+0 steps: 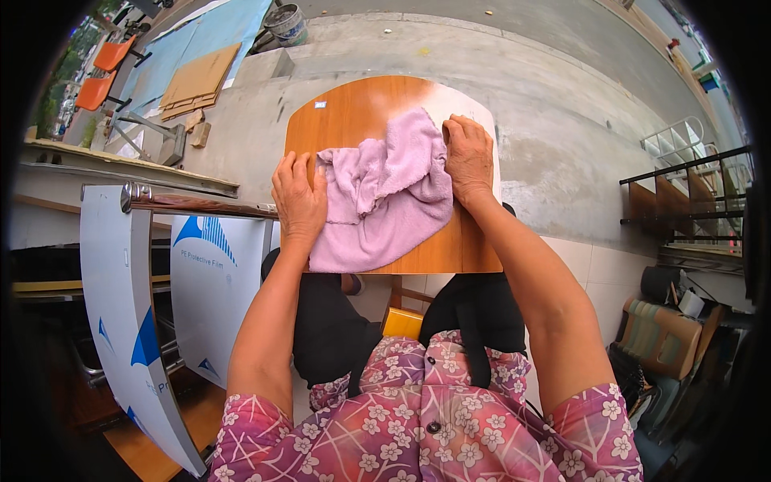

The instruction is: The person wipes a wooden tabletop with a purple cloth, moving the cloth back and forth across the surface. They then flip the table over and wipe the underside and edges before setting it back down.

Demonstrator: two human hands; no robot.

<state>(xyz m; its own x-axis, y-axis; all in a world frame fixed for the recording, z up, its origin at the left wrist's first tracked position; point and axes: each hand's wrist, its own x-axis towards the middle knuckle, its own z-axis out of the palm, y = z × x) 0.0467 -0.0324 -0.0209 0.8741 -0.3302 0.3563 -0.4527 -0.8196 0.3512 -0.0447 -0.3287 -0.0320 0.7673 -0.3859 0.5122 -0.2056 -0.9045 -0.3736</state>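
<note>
A wooden board (337, 128) with a rounded far edge and orange-brown grain lies across my lap. Crumpled over its middle and near edge is a pink cloth (393, 233). At the board's left side, my left hand (299, 197) is closed on the cloth's left edge, its fingers bent and partly hidden. My right hand (470, 159) has curled fingers against the cloth's right edge, near the board's right side. Glare whitens the board's far right part, and a small white label (320, 104) sits at its far left.
Film-wrapped white curved panels (120, 321) stand close by my left arm. Cardboard sheets (201, 80), orange seats (96, 90) and a bucket (287, 26) are at the far left. A black metal rack (683, 189) and a striped chair back (658, 337) stand to the right.
</note>
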